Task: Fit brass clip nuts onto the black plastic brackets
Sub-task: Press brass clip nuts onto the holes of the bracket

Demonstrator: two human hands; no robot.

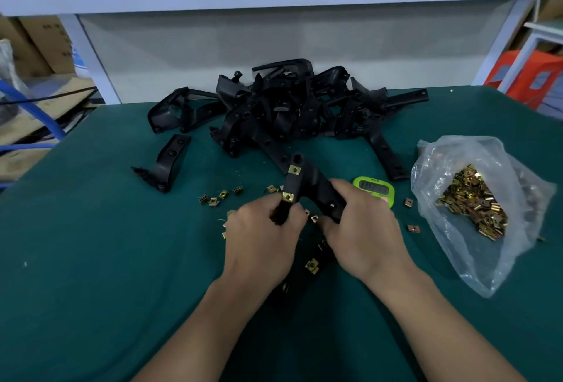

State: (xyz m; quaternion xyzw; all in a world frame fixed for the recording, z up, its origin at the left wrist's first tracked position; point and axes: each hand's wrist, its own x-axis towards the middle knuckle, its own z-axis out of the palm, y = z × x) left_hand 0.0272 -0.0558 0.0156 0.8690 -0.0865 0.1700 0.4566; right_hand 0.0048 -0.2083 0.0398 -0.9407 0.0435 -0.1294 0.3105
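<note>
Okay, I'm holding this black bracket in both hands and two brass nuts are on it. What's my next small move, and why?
Probably free your right hand and pinch the loose clip nut lying just below the bracket: one arm already carries two fitted nuts, while the hole on the other arm looks bare.

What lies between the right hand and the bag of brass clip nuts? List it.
Nothing tall. Between the right hand, which grips the bracket, and the bag, two loose clip nuts lie flat on the green mat; the green timer sits just beyond the hand.
</note>
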